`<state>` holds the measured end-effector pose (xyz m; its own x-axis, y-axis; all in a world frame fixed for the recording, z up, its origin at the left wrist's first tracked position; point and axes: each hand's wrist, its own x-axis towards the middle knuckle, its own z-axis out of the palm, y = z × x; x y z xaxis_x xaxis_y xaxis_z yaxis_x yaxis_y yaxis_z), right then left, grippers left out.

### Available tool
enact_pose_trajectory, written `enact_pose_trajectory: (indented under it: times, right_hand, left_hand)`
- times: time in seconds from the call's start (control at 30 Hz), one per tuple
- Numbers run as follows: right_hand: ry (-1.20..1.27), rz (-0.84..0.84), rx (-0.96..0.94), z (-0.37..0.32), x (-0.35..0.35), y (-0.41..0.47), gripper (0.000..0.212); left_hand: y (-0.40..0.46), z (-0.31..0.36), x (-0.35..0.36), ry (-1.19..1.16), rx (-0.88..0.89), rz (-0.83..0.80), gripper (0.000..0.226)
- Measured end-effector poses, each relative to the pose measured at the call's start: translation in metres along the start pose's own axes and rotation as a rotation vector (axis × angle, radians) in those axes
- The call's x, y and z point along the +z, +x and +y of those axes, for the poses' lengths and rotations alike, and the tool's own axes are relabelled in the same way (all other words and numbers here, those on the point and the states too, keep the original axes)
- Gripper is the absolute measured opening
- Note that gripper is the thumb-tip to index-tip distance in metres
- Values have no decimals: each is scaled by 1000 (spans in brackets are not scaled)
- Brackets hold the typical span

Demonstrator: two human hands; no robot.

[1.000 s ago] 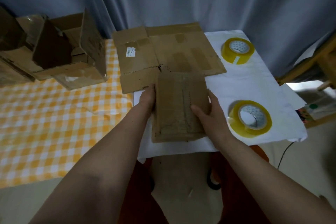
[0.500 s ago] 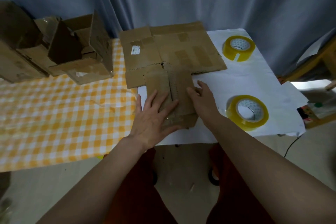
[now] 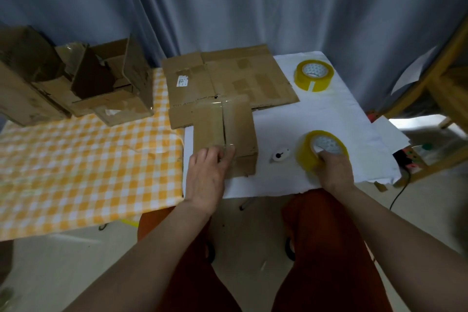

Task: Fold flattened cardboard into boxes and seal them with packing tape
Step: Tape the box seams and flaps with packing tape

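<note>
A small folded cardboard box (image 3: 228, 129) stands on the white cloth, its two top flaps meeting in a centre seam. My left hand (image 3: 207, 175) rests on the box's near edge with fingers laid over the seam. My right hand (image 3: 334, 170) grips the nearer roll of yellow packing tape (image 3: 321, 147), fingers hooked into its core. A second tape roll (image 3: 314, 75) lies farther back on the cloth. A flattened cardboard sheet (image 3: 228, 83) lies behind the box.
Open, worn cardboard boxes (image 3: 76, 83) crowd the far left on the yellow checked tablecloth (image 3: 76, 159). A small white object with a black dot (image 3: 278, 156) lies between box and tape. A wooden frame (image 3: 443, 83) stands at the right; grey curtain behind.
The box went from held up, to pressed flat on the cloth, to standing there. My right hand left the box and took hold of the nearer tape roll; my left slid to the near edge.
</note>
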<state>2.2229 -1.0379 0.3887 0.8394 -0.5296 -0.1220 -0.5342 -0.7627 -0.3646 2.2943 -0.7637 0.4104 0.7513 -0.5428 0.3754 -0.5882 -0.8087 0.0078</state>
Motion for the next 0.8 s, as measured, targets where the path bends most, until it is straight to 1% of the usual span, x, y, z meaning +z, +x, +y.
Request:
enact_pose_trajectory:
  times: [0.07, 0.13, 0.2, 0.23, 0.27, 0.3, 0.37, 0.4, 0.47, 0.53, 0.63, 0.67, 0.7, 0.8]
  right_hand:
    - [185, -17, -50, -8, -14, -6, 33]
    - [312, -75, -115, -18, -28, -12, 32]
    - [381, -122, -180, -30, -44, -20, 31]
    - [377, -137, -209, -36, -54, -24, 34]
    - [362, -143, -242, -43, -64, -29, 38]
    - [338, -149, -274, -50, -73, -34, 40]
    - [315, -165, -362, -65, -88, -45, 39]
    - [309, -167, -405, -71, -94, -51, 39]
    - [293, -158, -461, -81, -101, -59, 40]
    - [259, -151, -487, -86, -106, -65, 40]
    - [212, -167, -509, -92, -108, -68, 43]
    - [206, -177, -516, -94, -109, -69, 44]
    - [200, -186, -518, -95, -109, -70, 45]
    - [170, -226, -524, -101, -108, -73, 43]
  left_hand:
    - [-4, 3, 0, -17, -29, 14, 72]
    - [-4, 5, -2, -58, -73, 55, 62]
    - [2, 11, -12, -204, -134, 98, 52]
    - [7, 15, -21, -315, -180, 84, 51]
    - [15, 18, -30, -443, -237, 35, 55]
    - [22, 20, -39, -572, -286, -29, 63]
    - [36, 24, -54, -767, -317, -124, 77]
    - [40, 25, -61, -841, -316, -149, 78]
    - [42, 27, -71, -958, -296, -153, 67]
    - [35, 30, -76, -1035, -267, -101, 52]
    - [22, 34, -75, -1055, -240, 93, 28]
    - [19, 35, -75, -1062, -238, 126, 22]
    - [16, 36, -76, -1076, -245, 141, 21]
    - [9, 39, -78, -1147, -326, 195, 30]
